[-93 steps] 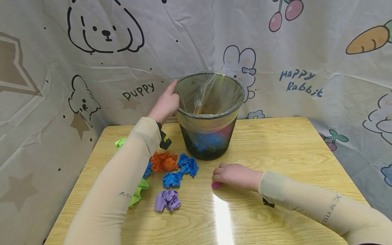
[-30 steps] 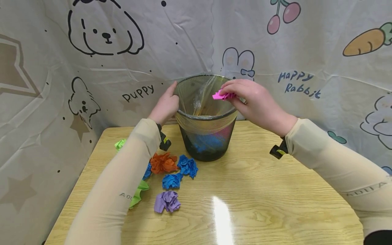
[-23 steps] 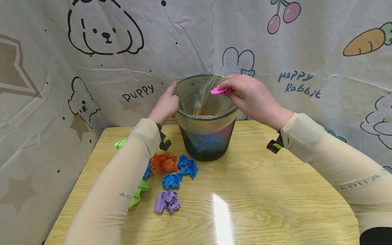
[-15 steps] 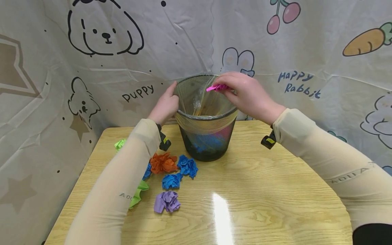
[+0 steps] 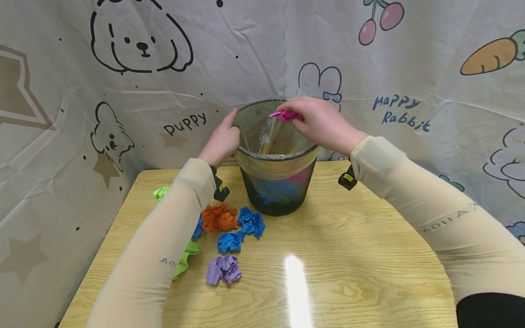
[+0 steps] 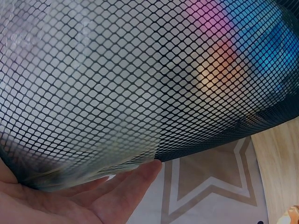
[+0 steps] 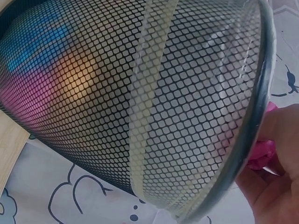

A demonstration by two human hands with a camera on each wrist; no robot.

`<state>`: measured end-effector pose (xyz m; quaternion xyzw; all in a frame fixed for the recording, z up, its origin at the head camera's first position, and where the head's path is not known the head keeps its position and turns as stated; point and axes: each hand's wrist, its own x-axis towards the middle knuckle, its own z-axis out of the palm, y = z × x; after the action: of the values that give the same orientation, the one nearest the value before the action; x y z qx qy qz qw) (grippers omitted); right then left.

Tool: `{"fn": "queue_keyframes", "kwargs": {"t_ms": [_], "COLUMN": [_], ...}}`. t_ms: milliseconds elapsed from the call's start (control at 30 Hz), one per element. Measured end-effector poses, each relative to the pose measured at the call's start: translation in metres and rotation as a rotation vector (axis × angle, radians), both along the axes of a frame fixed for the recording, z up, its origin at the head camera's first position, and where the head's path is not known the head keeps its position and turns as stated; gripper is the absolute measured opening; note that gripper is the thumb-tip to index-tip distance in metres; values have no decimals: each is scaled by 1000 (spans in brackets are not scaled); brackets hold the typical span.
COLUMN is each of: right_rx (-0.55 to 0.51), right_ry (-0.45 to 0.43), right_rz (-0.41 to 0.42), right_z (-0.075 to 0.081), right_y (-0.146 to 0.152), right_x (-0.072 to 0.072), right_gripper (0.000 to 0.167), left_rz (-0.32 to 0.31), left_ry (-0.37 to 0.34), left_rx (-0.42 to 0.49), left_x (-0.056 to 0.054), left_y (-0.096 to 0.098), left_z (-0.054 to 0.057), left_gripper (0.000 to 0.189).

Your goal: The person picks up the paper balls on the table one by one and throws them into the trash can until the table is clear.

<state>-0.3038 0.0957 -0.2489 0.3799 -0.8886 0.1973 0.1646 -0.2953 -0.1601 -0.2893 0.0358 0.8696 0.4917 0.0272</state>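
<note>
A black mesh wastebasket (image 5: 276, 196) with a clear, yellowish liner stands on the wooden table, crumpled paper showing through its lower wall. My left hand (image 5: 221, 141) holds its left rim; in the left wrist view the fingers (image 6: 126, 191) lie along the outside of the mesh, with the thumb at the rim. My right hand (image 5: 321, 120) pinches a crumpled pink paper ball (image 5: 285, 115) over the basket's opening. In the right wrist view, the pink paper ball (image 7: 264, 151) shows between the fingers beyond the rim.
Left of and in front of the basket lie crumpled papers: orange (image 5: 219, 217), blue (image 5: 251, 222), purple (image 5: 223, 269) and green (image 5: 186, 259). My left forearm covers part of the group. A printed cloth (image 5: 254, 45) hangs behind the table (image 5: 352, 255).
My right hand has picked the pink paper ball up from the table and carried it up over the basket, then farther left across the opening. The left hand stays at the rim.
</note>
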Motion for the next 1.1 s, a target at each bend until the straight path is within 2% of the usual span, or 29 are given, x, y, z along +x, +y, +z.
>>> {"fn": "queue_keyframes", "kwargs": {"t_ms": [300, 400, 600, 900, 1100], "right_rx": [47, 74, 166, 155, 155], "right_ry": [-136, -161, -125, -65, -37], "right_rz": [-6, -22, -69, -67, -61], "right_z": [-1, -1, -1, -2, 0], "right_y": [-7, -9, -9, -2, 1], "right_x": [-5, -5, -6, -5, 3], "right_gripper": [34, 41, 59, 60, 63], "left_rz": [-2, 0, 1, -2, -3], "left_ry": [2, 2, 1, -10, -11], "left_rx": [-11, -6, 8, 11, 13], "left_x": [2, 1, 1, 0, 0], "left_y": [0, 0, 0, 0, 0], "left_z": [1, 1, 2, 0, 0], "left_gripper": [66, 66, 66, 65, 65]}}
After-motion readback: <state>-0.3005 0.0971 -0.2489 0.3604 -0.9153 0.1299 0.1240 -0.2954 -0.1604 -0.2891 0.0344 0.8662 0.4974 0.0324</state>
